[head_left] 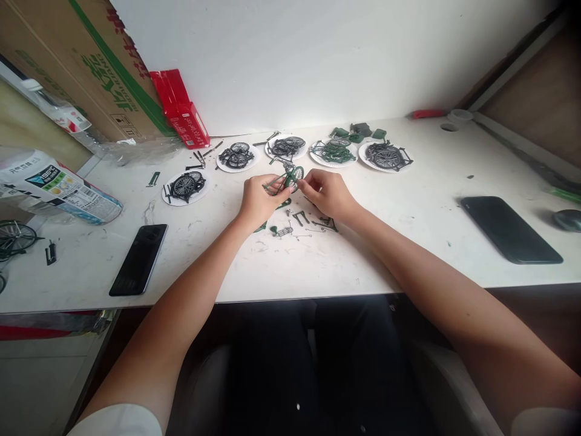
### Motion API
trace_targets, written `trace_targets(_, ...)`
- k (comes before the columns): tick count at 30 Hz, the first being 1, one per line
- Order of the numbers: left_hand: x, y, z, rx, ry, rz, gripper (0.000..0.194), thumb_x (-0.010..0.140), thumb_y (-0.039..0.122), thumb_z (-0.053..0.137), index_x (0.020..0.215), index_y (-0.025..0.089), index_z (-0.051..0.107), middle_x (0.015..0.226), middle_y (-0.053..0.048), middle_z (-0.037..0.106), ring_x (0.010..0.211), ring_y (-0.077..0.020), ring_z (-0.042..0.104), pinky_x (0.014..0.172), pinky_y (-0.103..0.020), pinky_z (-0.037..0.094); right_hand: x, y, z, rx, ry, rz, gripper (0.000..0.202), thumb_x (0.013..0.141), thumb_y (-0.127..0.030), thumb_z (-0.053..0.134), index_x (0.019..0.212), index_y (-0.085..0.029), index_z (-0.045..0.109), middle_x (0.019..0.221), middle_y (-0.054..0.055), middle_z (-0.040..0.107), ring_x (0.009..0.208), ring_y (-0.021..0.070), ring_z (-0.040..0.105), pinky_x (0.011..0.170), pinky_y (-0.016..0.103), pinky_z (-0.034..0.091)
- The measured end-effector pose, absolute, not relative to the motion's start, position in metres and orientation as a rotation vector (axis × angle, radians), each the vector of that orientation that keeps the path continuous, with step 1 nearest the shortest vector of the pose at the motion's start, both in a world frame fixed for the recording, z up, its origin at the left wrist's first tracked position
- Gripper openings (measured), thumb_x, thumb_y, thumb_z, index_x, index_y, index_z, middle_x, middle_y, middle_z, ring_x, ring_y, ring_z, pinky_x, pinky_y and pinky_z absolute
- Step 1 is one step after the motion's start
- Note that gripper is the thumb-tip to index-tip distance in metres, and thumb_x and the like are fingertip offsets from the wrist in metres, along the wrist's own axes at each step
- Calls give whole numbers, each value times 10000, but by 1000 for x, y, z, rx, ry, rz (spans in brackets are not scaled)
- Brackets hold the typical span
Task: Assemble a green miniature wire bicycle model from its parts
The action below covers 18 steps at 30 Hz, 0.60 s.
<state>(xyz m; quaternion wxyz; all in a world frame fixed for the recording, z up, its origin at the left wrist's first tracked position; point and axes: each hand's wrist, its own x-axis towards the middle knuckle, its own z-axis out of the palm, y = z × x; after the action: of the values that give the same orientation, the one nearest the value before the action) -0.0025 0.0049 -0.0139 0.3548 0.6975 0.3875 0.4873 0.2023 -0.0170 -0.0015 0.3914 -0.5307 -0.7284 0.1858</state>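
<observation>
A small green model bicycle (294,174) is held upright above the middle of the table. My left hand (262,197) grips its frame from the left, fingers closed. At its wheel on the right, my right hand (327,192) is pinched shut against the edge. Below the hands lie loose green parts (301,218) and small metal pieces (284,231). Behind them stand white plates, one with green parts (333,151) and others with black wheels and frames, such as the right plate (387,156) and the left plate (185,186).
A phone (138,260) lies left of my left forearm, and a dark flat slab (511,230) lies at the right. At the left are a printed plastic package (63,188) and a black model bicycle (17,237). A red box (184,118) stands at the back beside a cardboard box (100,66).
</observation>
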Motion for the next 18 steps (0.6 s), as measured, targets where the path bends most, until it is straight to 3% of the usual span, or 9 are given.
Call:
trace_targets(6,-2,4,-15,1831,1022,1267,200,829,340,845,878,151,801,888,-82,813,809,-205,755,743,-292,607,202,-17,-2,-1350,-1849,592,580,1093,-630,452,825,-179,700,632,40,630,600,170,529,646,322,389)
trace_targets(12,-2,5,-17,1847,1082,1326,180,851,330,822,888,155,800,893,-74,816,788,-193,746,718,-277,588,200,-18,-2,-1382,-1779,496,218,988,-405,706,1013,-188,709,710,17,655,636,162,543,646,310,385)
trace_targets(18,-2,5,-19,1850,1090,1324,177,841,328,831,884,159,800,881,-68,813,785,-192,747,720,-278,588,201,-19,-1,-1348,-1797,514,135,947,-329,734,962,-197,708,707,10,655,623,155,537,642,307,388)
